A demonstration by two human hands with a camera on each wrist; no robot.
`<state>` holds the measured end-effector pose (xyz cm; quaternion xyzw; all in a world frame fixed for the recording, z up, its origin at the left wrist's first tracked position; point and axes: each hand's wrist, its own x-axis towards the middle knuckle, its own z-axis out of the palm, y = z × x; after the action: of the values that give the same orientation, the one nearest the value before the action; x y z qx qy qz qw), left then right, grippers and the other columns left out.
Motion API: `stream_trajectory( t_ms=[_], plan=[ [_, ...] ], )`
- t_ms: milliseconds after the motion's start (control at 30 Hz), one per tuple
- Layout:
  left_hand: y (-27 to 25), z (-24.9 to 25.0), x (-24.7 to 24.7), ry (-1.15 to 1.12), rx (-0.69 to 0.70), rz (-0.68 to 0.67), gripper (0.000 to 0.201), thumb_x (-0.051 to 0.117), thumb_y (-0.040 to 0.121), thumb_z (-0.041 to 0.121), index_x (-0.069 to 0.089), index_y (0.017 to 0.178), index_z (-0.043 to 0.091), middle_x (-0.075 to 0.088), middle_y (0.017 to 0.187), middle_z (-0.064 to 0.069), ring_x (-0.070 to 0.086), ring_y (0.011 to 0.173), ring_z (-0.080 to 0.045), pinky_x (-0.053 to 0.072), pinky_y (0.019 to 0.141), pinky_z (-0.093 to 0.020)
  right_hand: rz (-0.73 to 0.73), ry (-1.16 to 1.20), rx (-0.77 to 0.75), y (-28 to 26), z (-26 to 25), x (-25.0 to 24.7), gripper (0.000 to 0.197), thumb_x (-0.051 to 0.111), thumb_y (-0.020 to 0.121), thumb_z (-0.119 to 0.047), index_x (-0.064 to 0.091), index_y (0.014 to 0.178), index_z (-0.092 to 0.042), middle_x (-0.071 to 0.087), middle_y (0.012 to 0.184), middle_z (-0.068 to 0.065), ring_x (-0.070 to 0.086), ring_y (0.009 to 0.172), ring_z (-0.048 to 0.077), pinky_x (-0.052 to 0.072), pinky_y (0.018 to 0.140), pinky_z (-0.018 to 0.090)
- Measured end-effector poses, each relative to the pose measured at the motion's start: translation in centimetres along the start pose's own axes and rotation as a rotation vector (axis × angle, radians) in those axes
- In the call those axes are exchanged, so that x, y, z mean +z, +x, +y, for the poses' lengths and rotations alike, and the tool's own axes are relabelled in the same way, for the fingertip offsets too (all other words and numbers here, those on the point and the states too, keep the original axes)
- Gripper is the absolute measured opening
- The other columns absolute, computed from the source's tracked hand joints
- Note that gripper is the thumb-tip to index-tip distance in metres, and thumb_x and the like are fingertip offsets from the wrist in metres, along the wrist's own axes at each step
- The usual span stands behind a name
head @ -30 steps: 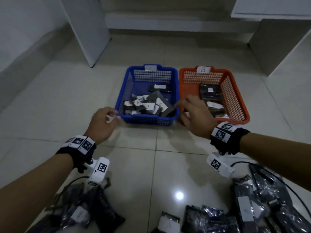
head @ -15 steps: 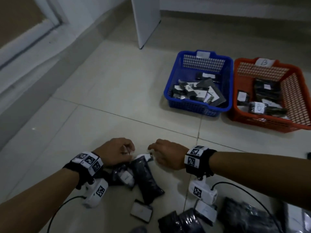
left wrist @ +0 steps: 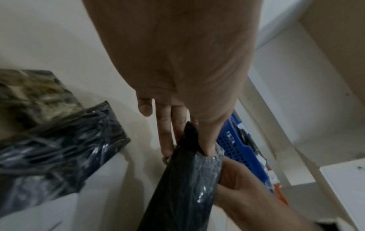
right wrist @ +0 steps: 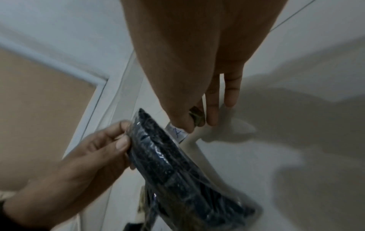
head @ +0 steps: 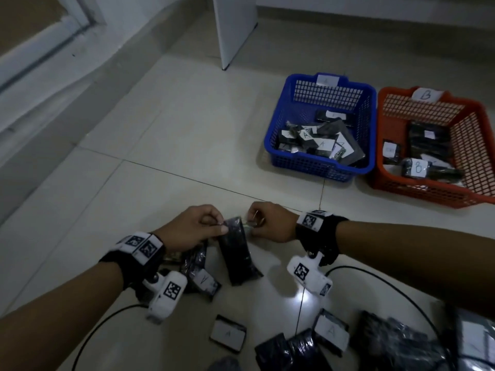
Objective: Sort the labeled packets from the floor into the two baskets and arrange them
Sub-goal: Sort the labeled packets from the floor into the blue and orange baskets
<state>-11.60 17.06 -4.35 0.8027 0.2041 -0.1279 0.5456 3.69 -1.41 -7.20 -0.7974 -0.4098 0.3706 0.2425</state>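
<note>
Pale glossy floor tiles (head: pixel 166 135), dim room, both hands on one black packet (head: pixel 238 253).

Left hand (head: pixel 192 230) pinches the packet's upper left edge; right hand (head: pixel 270 223) pinches its top right corner by a white label, letter blurred. Lower end rests on the tile. More packets (head: pixel 332 330) lie strewn along the near edge, one (head: pixel 199 274) under the left wrist. Blue basket (head: pixel 321 167) and orange basket (head: pixel 428 191) sit side by side far right, both part-filled. Bare tile lies between hands and baskets. Grey skirting (head: pixel 80 84) runs left; white panel (head: pixel 233 30) stands at the back.
</note>
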Motion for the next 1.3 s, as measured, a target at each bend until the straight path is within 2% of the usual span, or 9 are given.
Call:
stream_trajectory(
  t_ms=[167, 300, 433, 600, 767, 867, 967, 1133, 1300],
  plan=[
    [0.8, 1.5, 0.4, -0.267, -0.087, 0.064, 0.013, 0.057, 0.099, 0.009, 0.058, 0.112, 0.010, 0.072, 0.104, -0.004, 0.073, 0.073, -0.027, 0.048, 0.050, -0.023, 0.120, 0.412, 0.119, -1.1, 1.2, -1.7, 0.017, 0.072, 0.088, -0.007, 0.061, 0.100, -0.012, 0.065, 0.081, 0.010, 0.059, 0.073, 0.023, 0.052, 0.069, 0.038],
    [1.4, 2.4, 0.7, -0.393, -0.107, 0.132, 0.018, 0.049, 0.098, -0.003, 0.061, 0.110, 0.003, 0.071, 0.099, -0.018, 0.074, 0.077, -0.031, 0.057, 0.065, -0.034, 0.091, 0.729, 0.183, -2.2, 0.9, -2.3, 0.020, 0.060, 0.092, 0.005, 0.054, 0.098, -0.013, 0.070, 0.085, 0.012, 0.068, 0.074, 0.027, 0.055, 0.059, 0.034],
    [1.9, 3.4, 1.5, -0.367, -0.119, 0.225, 0.018, 0.063, 0.095, 0.024, 0.062, 0.091, 0.006, 0.068, 0.089, -0.016, 0.068, 0.074, -0.031, 0.056, 0.074, -0.042, 0.119, 0.837, 0.123, -3.2, 0.9, -2.6, 0.026, 0.066, 0.086, 0.014, 0.056, 0.093, -0.010, 0.068, 0.095, 0.015, 0.071, 0.092, 0.041, 0.056, 0.065, 0.039],
    [1.7, 3.5, 2.2, -0.185, -0.032, 0.228, 0.021, 0.076, 0.084, 0.009, 0.059, 0.073, 0.011, 0.066, 0.086, -0.007, 0.068, 0.076, -0.026, 0.058, 0.070, -0.035, 0.199, 0.855, 0.136, -4.1, 1.3, -3.1, 0.025, 0.073, 0.079, 0.013, 0.062, 0.091, -0.007, 0.070, 0.095, 0.019, 0.070, 0.079, 0.024, 0.060, 0.068, 0.029],
    [0.9, 3.5, 1.6, -0.070, 0.044, 0.150, 0.026, 0.074, 0.074, -0.011, 0.059, 0.079, 0.010, 0.065, 0.078, 0.003, 0.061, 0.072, -0.013, 0.050, 0.066, -0.017, 0.202, 0.911, 0.210, -4.8, 1.7, -4.6, 0.017, 0.070, 0.093, -0.022, 0.061, 0.103, -0.012, 0.077, 0.103, 0.012, 0.075, 0.094, 0.027, 0.051, 0.065, 0.029],
    [0.8, 4.0, 1.1, -0.109, 0.074, 0.116, 0.035, 0.073, 0.070, -0.020, 0.058, 0.083, 0.008, 0.070, 0.095, 0.000, 0.067, 0.083, -0.015, 0.053, 0.077, -0.026, 0.218, 0.825, 0.234, -5.2, 2.1, -5.7, 0.030, 0.057, 0.100, -0.038, 0.062, 0.108, -0.010, 0.078, 0.099, 0.008, 0.072, 0.081, 0.016, 0.045, 0.062, 0.027],
    [1.2, 4.8, 0.9, -0.166, 0.102, 0.128, 0.037, 0.075, 0.069, -0.020, 0.056, 0.083, 0.009, 0.070, 0.106, -0.006, 0.069, 0.090, -0.022, 0.054, 0.080, -0.033, 0.290, 0.786, 0.221, -5.8, 2.7, -6.9, 0.035, 0.058, 0.101, -0.036, 0.066, 0.114, -0.004, 0.073, 0.096, 0.007, 0.067, 0.080, 0.013, 0.046, 0.065, 0.028],
    [2.4, 6.5, 2.0, -0.310, 0.168, 0.263, 0.033, 0.081, 0.075, -0.004, 0.050, 0.078, 0.007, 0.067, 0.085, -0.005, 0.063, 0.070, -0.011, 0.054, 0.061, -0.021, 0.409, 0.846, 0.161, -6.6, 3.7, -9.0, 0.028, 0.058, 0.101, -0.027, 0.066, 0.108, -0.001, 0.066, 0.091, 0.008, 0.070, 0.079, 0.014, 0.049, 0.064, 0.029],
    [5.1, 7.8, 1.9, -0.485, 0.156, 0.403, 0.041, 0.081, 0.075, 0.000, 0.053, 0.098, 0.019, 0.072, 0.102, -0.012, 0.067, 0.087, -0.018, 0.057, 0.080, -0.033, 0.589, 0.814, 0.089, -7.5, 4.7, -12.0, 0.025, 0.069, 0.095, -0.024, 0.070, 0.107, -0.002, 0.075, 0.097, 0.014, 0.075, 0.086, 0.022, 0.056, 0.067, 0.027]
  ],
)
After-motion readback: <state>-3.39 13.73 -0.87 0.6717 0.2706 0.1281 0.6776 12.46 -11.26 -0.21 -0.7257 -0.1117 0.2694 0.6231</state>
